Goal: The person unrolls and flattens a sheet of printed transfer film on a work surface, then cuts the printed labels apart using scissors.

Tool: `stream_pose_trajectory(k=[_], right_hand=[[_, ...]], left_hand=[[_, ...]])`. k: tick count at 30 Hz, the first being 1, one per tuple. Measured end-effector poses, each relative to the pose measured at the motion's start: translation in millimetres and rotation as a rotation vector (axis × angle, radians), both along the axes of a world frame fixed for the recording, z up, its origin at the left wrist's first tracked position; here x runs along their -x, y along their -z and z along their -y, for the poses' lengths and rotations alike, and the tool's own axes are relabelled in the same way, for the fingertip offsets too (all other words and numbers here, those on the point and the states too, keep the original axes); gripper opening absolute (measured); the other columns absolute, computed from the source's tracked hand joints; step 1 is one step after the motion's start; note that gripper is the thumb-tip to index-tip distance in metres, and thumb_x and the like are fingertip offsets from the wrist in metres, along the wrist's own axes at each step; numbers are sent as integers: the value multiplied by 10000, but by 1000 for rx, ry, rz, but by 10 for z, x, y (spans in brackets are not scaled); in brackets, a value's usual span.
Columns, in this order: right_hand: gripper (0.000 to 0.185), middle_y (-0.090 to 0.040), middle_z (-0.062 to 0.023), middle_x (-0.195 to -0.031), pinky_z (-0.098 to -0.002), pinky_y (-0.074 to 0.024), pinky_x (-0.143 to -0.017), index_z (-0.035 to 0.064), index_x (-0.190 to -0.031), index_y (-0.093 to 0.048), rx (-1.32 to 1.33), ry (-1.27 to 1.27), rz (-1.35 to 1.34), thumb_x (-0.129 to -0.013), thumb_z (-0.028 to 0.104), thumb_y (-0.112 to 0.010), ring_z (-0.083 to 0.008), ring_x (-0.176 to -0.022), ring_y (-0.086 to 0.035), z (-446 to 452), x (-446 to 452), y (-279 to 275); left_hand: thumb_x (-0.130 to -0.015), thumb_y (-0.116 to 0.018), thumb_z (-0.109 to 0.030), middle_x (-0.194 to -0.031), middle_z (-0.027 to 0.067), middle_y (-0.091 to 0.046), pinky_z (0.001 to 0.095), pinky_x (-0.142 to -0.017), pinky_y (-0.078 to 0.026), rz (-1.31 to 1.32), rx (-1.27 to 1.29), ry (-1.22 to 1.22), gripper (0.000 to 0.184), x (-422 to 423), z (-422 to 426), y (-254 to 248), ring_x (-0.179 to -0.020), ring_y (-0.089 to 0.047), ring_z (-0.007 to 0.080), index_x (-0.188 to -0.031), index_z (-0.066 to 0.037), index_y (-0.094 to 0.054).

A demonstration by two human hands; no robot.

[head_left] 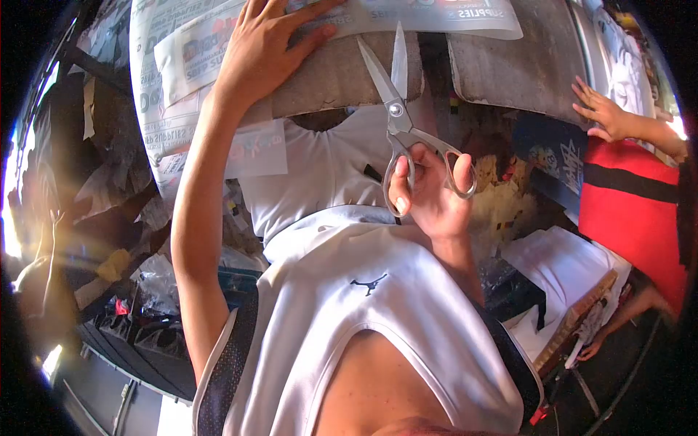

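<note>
My right hand (440, 192) has its thumb and fingers through the loops of large metal scissors (395, 109). Their blades are slightly apart and point away from me, above the front edge of a worn grey board (327, 83). My left hand (265, 54) lies with fingers spread on a translucent printed sheet (436, 18) that runs along the far side of the board. Its lettering reads mirrored. More of the printed sheeting (149, 73) hangs at the left, and a smaller printed piece (258, 149) droops over the board's front edge beside my left forearm.
A second grey board (520, 62) lies to the right across a gap. Another person in red (629, 196) is at the right, one hand (603, 109) near that board. White material (556, 258) lies lower right; clear plastic (156, 280) is at the left.
</note>
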State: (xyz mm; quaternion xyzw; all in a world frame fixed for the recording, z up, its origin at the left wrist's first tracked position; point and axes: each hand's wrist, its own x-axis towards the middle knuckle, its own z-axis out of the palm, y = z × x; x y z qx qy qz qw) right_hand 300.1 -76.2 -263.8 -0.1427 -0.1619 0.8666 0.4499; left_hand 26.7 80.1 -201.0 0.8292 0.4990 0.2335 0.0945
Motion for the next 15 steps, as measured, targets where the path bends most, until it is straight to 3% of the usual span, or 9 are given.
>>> stream_pose_trajectory(k=[6,12,15], right_hand=[[808,-668,-120,-1237,-361,-462,-705,75,-1341,-593,-41,36,82,-936,765,-478,-257,-781,-592,-31,-92,-16],[867,-672,-137,-1202,-364,-463,-703,12,-1328,-568,-114,-1,235,-929,776,-478,-267,-779,-596,-86,-189,5],[895,-679,-156,-1116,-369,-465,-704,-25,-1301,-565,-146,-62,189,-925,782,-476,-263,-767,-596,-130,-187,-59]], left_hand=[[-930,-703,-219,-1462,132,-513,487,-1133,-399,-18,-20,-12,415,4,-6,31,-1365,-449,361,-1345,-219,-687],[-936,-696,-217,-1462,142,-510,488,-1134,-397,-23,-6,-13,409,-4,-10,20,-1366,-449,365,-1345,-226,-689],[-927,-702,-200,-1467,145,-507,490,-1136,-396,-1,-7,-16,414,-9,-6,24,-1369,-447,369,-1340,-229,-693]])
